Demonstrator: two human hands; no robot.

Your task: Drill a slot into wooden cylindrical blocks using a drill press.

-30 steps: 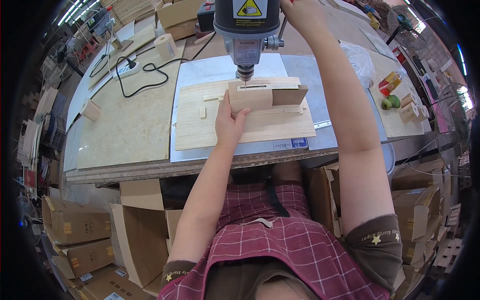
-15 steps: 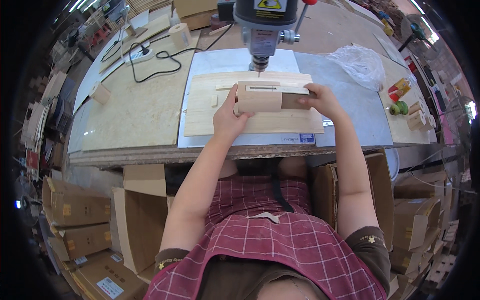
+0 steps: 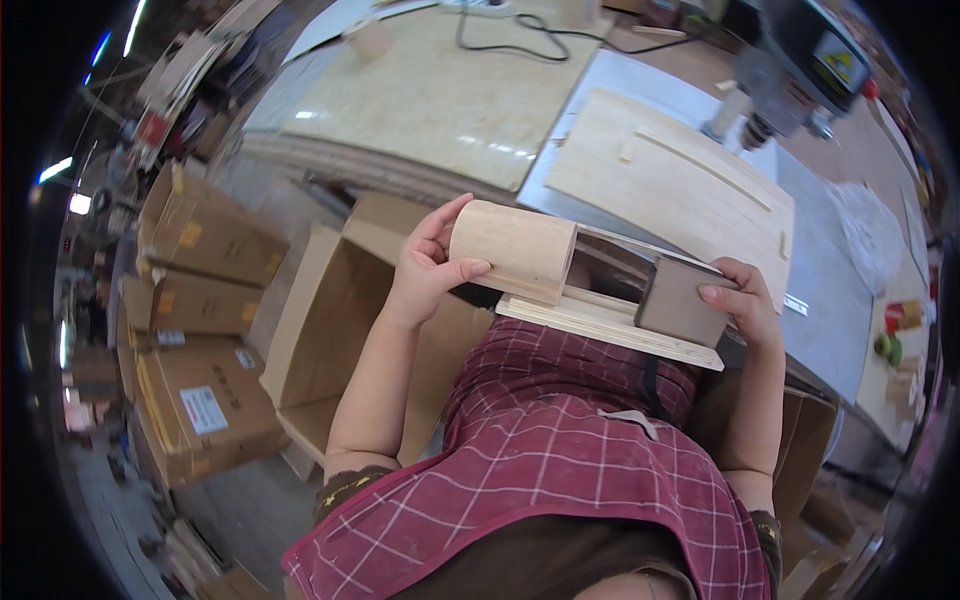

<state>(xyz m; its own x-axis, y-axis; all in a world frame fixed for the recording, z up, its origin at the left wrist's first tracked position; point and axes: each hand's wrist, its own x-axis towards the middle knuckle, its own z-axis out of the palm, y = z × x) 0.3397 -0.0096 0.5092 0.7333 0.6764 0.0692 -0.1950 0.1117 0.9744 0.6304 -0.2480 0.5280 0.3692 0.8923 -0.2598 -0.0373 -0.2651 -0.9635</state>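
My left hand [image 3: 425,265] grips the left end of a pale rounded wooden piece [image 3: 515,245], its thumb on the near side and its fingers round the end. To the right of that piece, my right hand [image 3: 745,300] is closed on a flat grey-brown block [image 3: 685,300], thumb on its face. Long pale wooden strips [image 3: 605,325] run between the two, forming a narrow frame with an open gap. Everything is held in the air above my lap, in front of the bench edge. What the strips are fixed to is partly hidden.
A drill press [image 3: 800,75] stands over a plywood board [image 3: 680,190] with thin wooden strips on it. An open cardboard box [image 3: 335,330] is beside my left arm, with stacked cartons [image 3: 205,370] farther left. A clear plastic bag [image 3: 865,235] lies on the bench at right.
Both hands have lifted the wooden piece off the board under the drill and brought it toward my body. The rounded piece and grey-brown block are now farther apart. My view has turned left.
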